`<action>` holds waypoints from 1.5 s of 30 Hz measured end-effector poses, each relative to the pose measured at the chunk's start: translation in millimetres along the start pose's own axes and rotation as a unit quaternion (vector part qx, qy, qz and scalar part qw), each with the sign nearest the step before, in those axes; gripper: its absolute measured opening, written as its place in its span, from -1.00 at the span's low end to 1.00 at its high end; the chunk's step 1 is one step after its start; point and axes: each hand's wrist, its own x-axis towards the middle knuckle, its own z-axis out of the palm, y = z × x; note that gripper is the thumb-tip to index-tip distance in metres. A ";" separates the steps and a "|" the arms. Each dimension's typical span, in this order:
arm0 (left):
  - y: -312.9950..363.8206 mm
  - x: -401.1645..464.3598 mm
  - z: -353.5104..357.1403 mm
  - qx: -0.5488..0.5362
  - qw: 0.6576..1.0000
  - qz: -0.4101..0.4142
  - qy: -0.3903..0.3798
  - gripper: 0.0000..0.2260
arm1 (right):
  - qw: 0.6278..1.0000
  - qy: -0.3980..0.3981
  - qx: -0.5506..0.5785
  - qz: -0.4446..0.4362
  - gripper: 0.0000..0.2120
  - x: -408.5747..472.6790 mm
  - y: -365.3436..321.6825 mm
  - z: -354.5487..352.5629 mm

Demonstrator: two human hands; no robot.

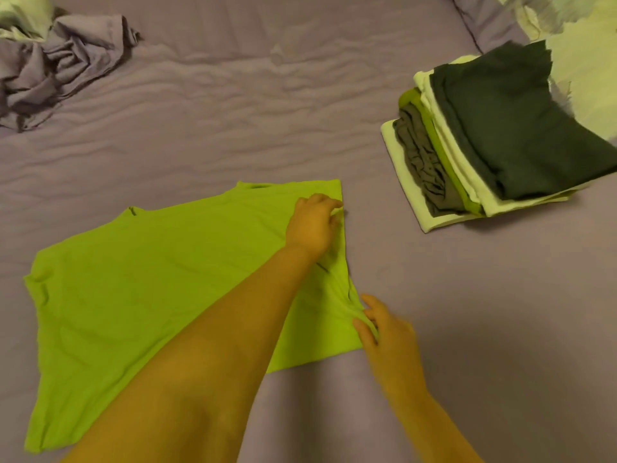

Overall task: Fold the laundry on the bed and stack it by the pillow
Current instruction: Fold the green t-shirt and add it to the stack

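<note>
While the green shirt (140, 282) lies spread flat on the bed (233, 128), both hands work its right edge, likely to lift that side over for a fold. Left hand (312, 225) pinches the far corner, right hand (384, 329) pinches the bunched near edge. Folded stack (484, 138) waits well apart, up by the pillow (581, 61).
</note>
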 end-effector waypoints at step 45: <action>-36.7 -73.7 -17.0 -0.369 0.908 -0.180 0.080 -0.66 | 0.913 -0.159 0.330 0.179 -0.47 91.2 -77.2 3.6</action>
